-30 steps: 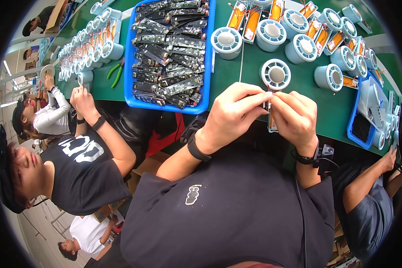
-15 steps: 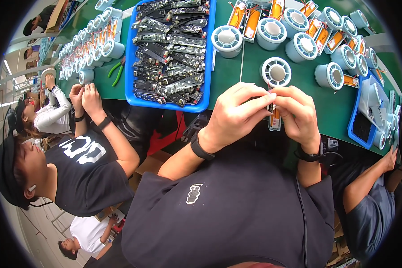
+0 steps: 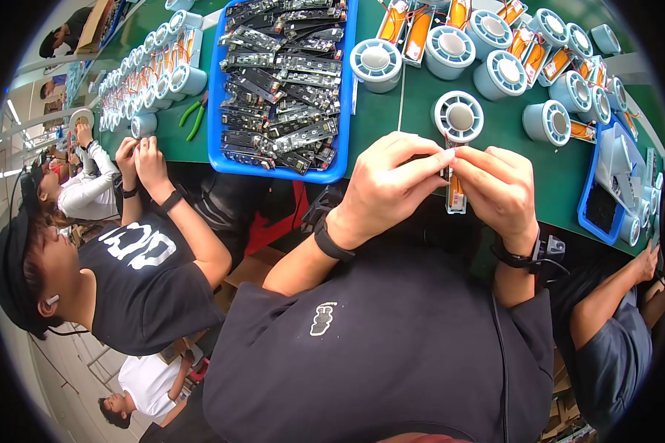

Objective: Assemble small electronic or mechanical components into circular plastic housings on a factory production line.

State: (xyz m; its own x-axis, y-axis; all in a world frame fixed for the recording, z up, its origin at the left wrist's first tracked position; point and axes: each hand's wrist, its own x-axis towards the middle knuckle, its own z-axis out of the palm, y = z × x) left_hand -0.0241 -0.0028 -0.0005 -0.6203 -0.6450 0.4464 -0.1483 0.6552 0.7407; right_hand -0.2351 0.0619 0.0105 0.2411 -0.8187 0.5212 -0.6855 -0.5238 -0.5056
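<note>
1. Head view: the left hand (image 3: pixel 388 184) and right hand (image 3: pixel 499 192) meet fingertip to fingertip at the near edge of the green table (image 3: pixel 377 118), pinching a small orange-and-white rectangular part (image 3: pixel 455 193) between them.
2. Just beyond stands a pale blue round plastic speaker housing (image 3: pixel 459 117) (bare green around it).
3. Farther left, a blue plastic tray (image 3: pixel 345 88) holds black circuit boards (image 3: pixel 281 81).

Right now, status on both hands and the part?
Left hand and right hand both pinching a small orange-and-white module, fingertips meeting at its top. Module held over the green bench edge. Round white fan unit just beyond, untouched.
</note>
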